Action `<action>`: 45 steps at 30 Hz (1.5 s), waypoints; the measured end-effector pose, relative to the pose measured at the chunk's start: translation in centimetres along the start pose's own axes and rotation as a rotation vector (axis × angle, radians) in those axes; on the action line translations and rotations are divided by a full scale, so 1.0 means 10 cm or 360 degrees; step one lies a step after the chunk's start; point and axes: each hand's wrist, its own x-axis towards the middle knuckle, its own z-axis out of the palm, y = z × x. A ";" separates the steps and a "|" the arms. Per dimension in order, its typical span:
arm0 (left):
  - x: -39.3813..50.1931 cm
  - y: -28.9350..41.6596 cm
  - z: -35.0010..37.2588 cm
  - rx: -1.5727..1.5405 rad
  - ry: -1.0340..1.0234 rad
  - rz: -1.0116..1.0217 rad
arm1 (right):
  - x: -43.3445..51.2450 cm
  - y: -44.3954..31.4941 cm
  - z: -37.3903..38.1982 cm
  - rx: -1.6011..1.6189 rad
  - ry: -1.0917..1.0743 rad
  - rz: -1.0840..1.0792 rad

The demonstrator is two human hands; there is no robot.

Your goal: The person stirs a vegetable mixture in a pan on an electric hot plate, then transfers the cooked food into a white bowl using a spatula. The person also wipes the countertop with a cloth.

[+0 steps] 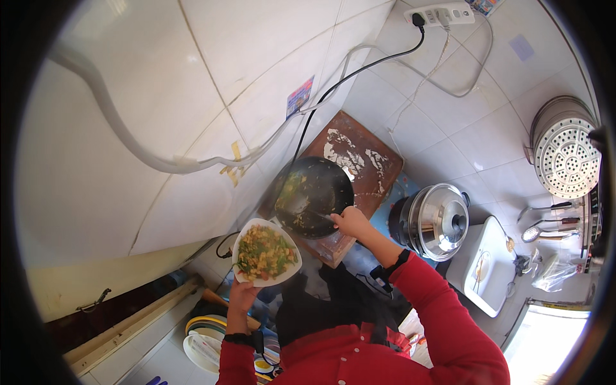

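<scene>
My left hand (243, 297) grips the lower edge of a white rounded-triangular dish (294, 239). Cooked food (265, 254), yellow pieces with green and some red, fills the dish. Just to the right is a dark wok (338, 179) with a few food bits and a wet sheen left on its inside. My right hand (352, 222) is closed at the wok's near right rim around the end of a thin utensil (323, 214), whose far part reaches into the wok and is hard to make out. The wok rests at a worn brown wooden table (385, 166).
A lidded steel steamer pot (440, 226) stands right of the table, beside a white sink (487, 269). Perforated steamer trays (568, 159) and ladles (548, 222) hang on the tiled wall. A black cord (368, 70) runs from a power strip (445, 14) down behind the wok.
</scene>
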 end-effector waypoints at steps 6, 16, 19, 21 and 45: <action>0.03 0.05 0.13 0.0010 -0.0018 -0.0031 | -0.38 0.36 -0.12 -0.0259 0.0245 -0.0010; 0.08 0.01 0.28 0.0067 -0.0055 -0.0015 | -0.06 0.92 0.44 0.0158 0.0137 0.0146; 0.06 -0.03 0.30 0.0058 -0.0039 -0.0005 | 0.24 0.89 0.67 0.0382 0.0141 0.0279; 0.02 -0.05 0.31 0.0138 0.0051 0.0015 | 0.34 0.87 0.75 0.0473 0.0287 0.0288; -0.01 -0.30 0.76 0.0072 0.0139 0.0058 | 0.51 0.89 0.45 0.0428 0.0169 0.0217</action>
